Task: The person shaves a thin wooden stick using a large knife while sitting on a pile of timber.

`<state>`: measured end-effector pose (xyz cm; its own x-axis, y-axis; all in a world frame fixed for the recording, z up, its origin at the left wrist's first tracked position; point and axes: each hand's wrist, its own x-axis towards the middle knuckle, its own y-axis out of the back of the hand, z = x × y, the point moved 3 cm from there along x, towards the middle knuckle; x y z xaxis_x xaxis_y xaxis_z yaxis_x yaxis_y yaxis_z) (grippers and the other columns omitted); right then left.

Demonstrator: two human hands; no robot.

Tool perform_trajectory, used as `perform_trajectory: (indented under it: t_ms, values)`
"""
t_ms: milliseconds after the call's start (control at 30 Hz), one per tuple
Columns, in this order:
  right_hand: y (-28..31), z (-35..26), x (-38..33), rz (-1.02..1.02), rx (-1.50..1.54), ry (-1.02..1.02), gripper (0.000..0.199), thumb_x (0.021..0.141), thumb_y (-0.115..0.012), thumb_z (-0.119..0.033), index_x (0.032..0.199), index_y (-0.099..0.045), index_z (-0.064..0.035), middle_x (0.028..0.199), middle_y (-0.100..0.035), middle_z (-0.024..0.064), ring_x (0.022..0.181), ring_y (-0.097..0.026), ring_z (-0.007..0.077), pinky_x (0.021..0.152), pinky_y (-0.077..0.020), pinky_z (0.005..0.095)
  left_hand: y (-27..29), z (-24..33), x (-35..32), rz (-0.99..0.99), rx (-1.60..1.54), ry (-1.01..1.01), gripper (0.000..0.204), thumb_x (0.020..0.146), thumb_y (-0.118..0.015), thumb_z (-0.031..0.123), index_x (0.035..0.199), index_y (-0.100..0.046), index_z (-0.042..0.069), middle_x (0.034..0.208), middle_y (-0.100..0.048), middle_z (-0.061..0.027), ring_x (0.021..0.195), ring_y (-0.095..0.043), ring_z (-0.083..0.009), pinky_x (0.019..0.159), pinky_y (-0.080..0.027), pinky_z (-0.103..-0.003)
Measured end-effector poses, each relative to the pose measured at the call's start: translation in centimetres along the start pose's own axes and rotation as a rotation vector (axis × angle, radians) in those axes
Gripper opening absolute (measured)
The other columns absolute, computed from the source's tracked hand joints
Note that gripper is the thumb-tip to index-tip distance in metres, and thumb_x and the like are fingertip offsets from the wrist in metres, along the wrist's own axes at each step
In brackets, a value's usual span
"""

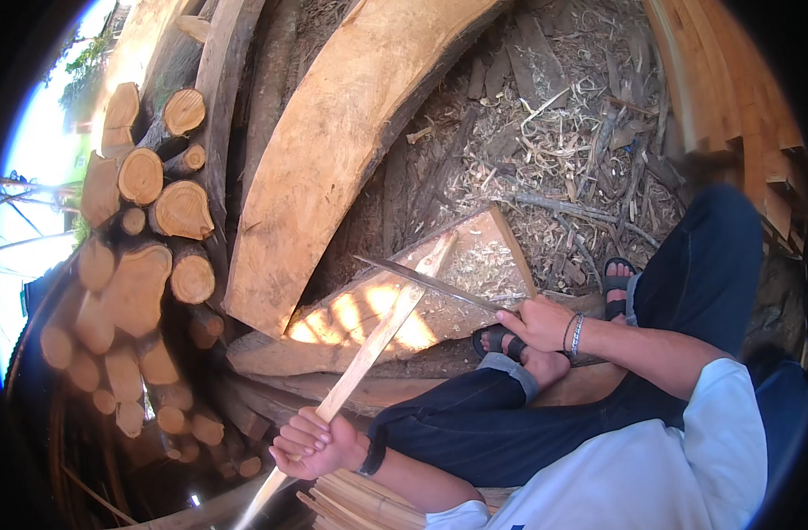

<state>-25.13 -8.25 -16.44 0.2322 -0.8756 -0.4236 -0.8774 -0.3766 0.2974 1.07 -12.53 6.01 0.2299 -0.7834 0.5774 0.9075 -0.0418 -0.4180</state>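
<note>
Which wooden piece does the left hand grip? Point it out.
The narrow pale strip in the left hand, crossed by the blade; the broad curved slab and round logs lie unheld.

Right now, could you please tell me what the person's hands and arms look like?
The left hand is ungloved, with a broad black wristband; the right hand is ungloved too, with a thin dark cord and a pale bracelet. The shirt sleeves look short and whitish.
</note>
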Motion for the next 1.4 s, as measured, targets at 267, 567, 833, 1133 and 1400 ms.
perform_trajectory:
  t_ms: [267,567,833,1133,1400]
  values:
    - [0.2,0.4,0.4,0.027,0.006,0.078,0.064,0.097,-0.04,-0.047,0.07,-0.068,0.0038,0.066,-0.061,0.0292,0.069,-0.064,0.0437,0.071,-0.0515,0.0499,0.5,0.1,0.2,0.025,-0.032,0.004,0.047,0.098,-0.036,0.025,0.052,-0.031,0.015,0.042,-0.029,0.0001,0.033,-0.028,-0.0117,0.037,-0.025,-0.023]
    - [-0.8,-0.5,-0.5,0.011,-0.006,0.106,0.067,0.096,-0.041,-0.05,0.069,-0.067,0.006,0.063,-0.061,0.0277,0.068,-0.064,0.0441,0.071,-0.0529,0.0484,0.3,0.1,0.0,0.025,-0.021,-0.006,0.047,0.098,-0.036,0.025,0.052,-0.031,0.015,0.042,-0.029,0.0002,0.034,-0.029,-0.0117,0.037,-0.026,-0.023]
    - [-0.5,1.9,1.8,0.063,0.022,-0.046,0.067,0.096,-0.041,-0.051,0.069,-0.066,0.0054,0.064,-0.061,0.0283,0.07,-0.064,0.0441,0.07,-0.0509,0.0493,0.5,0.1,0.2,0.069,0.012,-0.02,0.048,0.097,-0.037,0.026,0.051,-0.029,0.016,0.042,-0.028,0.0007,0.033,-0.028,-0.0114,0.037,-0.025,-0.022]
    - [-1.4,-1.9,0.7,-0.023,-0.012,0.127,0.062,0.097,-0.04,-0.048,0.079,-0.066,0.0062,0.066,-0.061,0.0281,0.07,-0.064,0.0446,0.072,-0.0523,0.0481,0.5,0.1,0.3,0.097,0.018,-0.009,0.048,0.098,-0.037,0.027,0.051,-0.029,0.016,0.041,-0.027,0.0009,0.033,-0.027,-0.0112,0.036,-0.025,-0.022]
    - [-2.4,-0.2,1.4,-0.038,0.141,0.074,0.07,0.097,-0.039,-0.05,0.067,-0.065,0.0071,0.065,-0.06,0.0295,0.07,-0.064,0.0448,0.071,-0.0518,0.0485,-0.4,-0.1,0.1,0.003,-0.017,0.001,0.048,0.098,-0.036,0.026,0.051,-0.03,0.016,0.041,-0.028,0.0002,0.033,-0.028,-0.0116,0.038,-0.025,-0.023]
